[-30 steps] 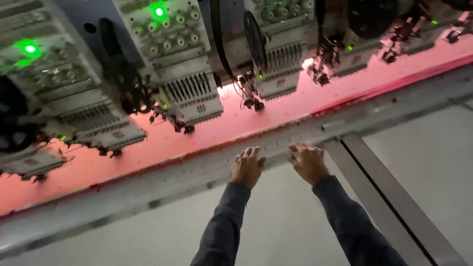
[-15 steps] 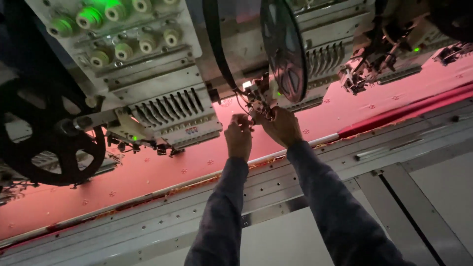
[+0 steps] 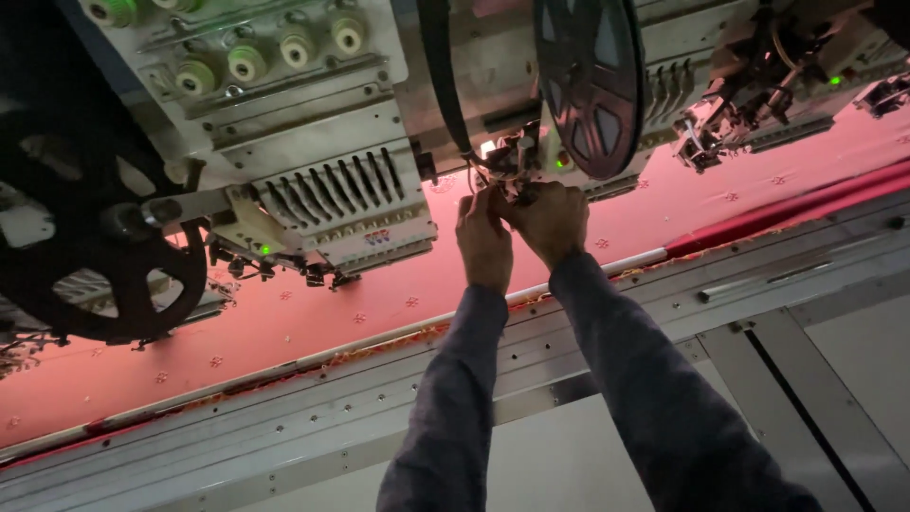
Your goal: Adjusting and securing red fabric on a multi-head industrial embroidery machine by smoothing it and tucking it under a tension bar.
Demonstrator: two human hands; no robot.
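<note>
Left hand [image 3: 484, 237] and right hand [image 3: 548, 220], fingers curled and pinched, touch the needle assembly [image 3: 507, 166] of an embroidery head [image 3: 332, 204]; pink fabric [image 3: 398, 299] lies just beneath them.

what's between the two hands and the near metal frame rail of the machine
In the head view, the pink fabric with small stitched motifs stretches between the left hand, right hand and the metal frame rail; the forearms cross above it.

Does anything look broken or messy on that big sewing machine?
Nothing looks broken. The one untidy spot is a ragged, frayed edge along the pink embroidered fabric, beside the grey metal frame rail. The left hand and right hand are close together under the white embroidery head.
</note>
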